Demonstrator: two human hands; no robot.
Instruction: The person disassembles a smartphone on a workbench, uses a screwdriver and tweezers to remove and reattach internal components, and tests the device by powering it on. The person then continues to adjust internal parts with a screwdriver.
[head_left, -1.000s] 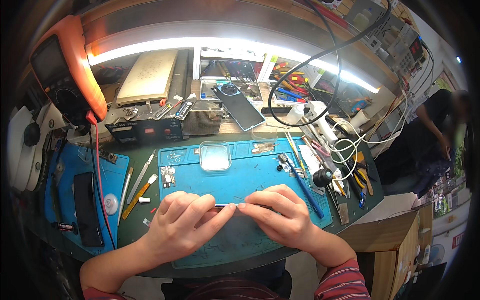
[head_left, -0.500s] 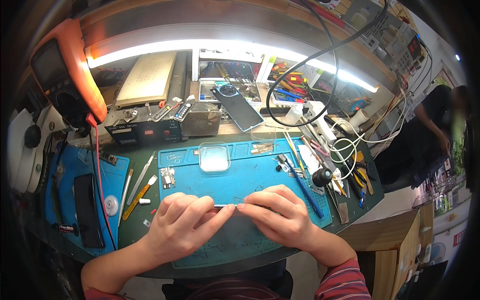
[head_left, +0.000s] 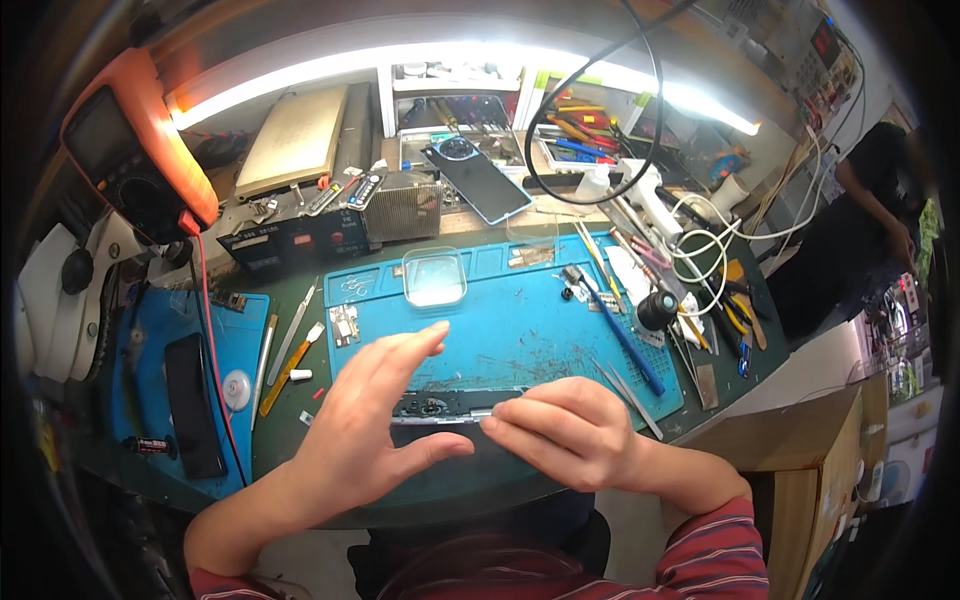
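Note:
My right hand (head_left: 570,432) pinches the right end of a slim phone (head_left: 432,408), held level low over the near edge of the blue mat. Dark inner parts and a bright metal edge show along its tilted face. Thumb and fingers of my left hand (head_left: 365,410) are spread apart around the phone's left end. Whether that palm touches the phone is hidden. Tweezers (head_left: 635,402) lie just right of my right hand. A clear square dish (head_left: 434,279) stands on the mat beyond both hands.
The blue repair mat (head_left: 520,325) carries small metal parts and a blue-handled brush (head_left: 630,350). At left are a dark phone (head_left: 190,400), an orange multimeter (head_left: 135,150) and a yellow-handled blade (head_left: 290,370). A bigger phone (head_left: 480,182) lies behind. One person (head_left: 850,220) stands at right.
My left hand has let its pinch go and spread its fingers. The phone has tipped, so its inner face now shows. The whole view has shifted slightly.

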